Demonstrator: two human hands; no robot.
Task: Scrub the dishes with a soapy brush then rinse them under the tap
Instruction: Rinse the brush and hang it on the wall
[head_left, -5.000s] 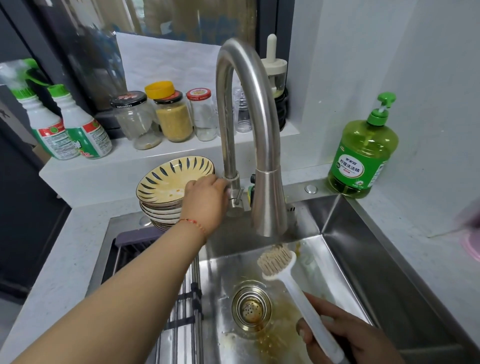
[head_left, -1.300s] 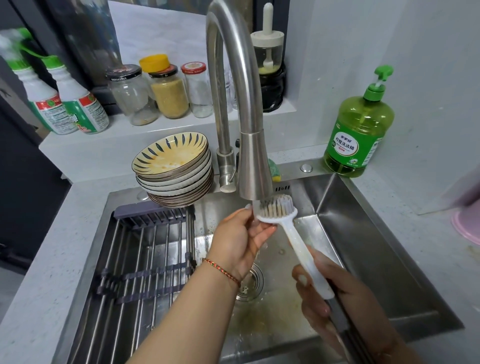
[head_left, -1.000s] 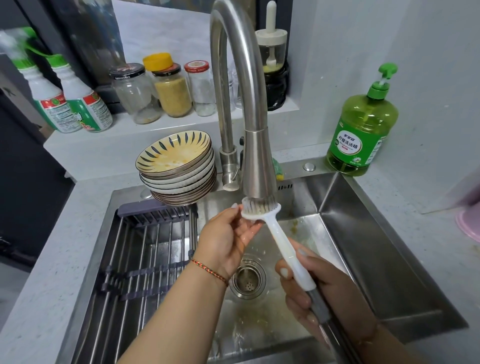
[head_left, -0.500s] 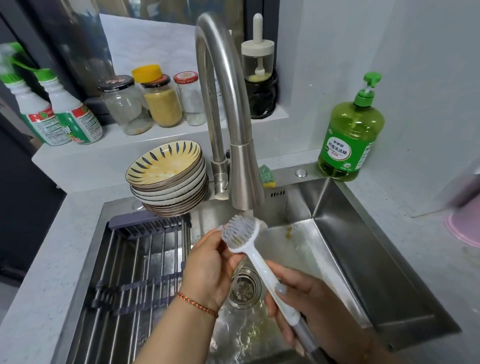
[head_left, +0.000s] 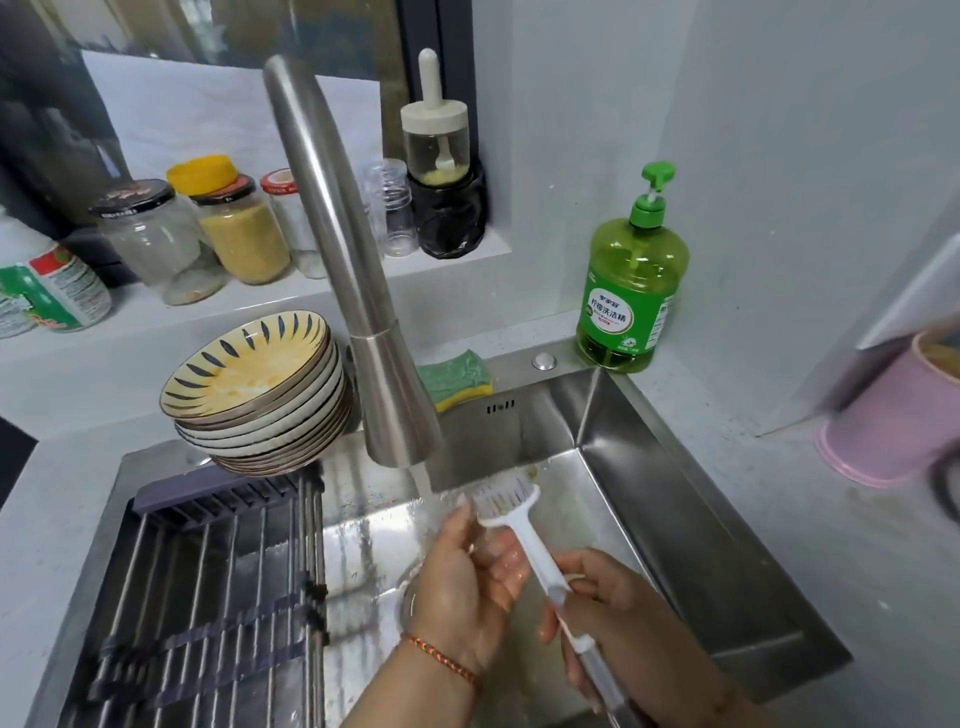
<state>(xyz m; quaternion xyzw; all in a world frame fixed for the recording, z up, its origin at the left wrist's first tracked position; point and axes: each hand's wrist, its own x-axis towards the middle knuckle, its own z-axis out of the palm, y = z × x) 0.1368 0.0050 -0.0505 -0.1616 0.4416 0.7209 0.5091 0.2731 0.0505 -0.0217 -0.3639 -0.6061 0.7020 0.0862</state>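
Gripping the brush (head_left: 511, 512) handle, the right hand (head_left: 613, 618) holds its bristles under the tap (head_left: 395, 415) so the open left hand (head_left: 467, 577) can finger them clean.

On the ledge at your ten o'clock stand three jars (head_left: 197, 236), one filled with yellow grains. At your nine o'clock a spray bottle (head_left: 49, 291) is cut by the frame edge. A dispenser jar (head_left: 435, 140) sits on a black pot (head_left: 453, 218) at twelve. A pink cup (head_left: 893, 415) stands on the counter (head_left: 779, 499) at your three o'clock.
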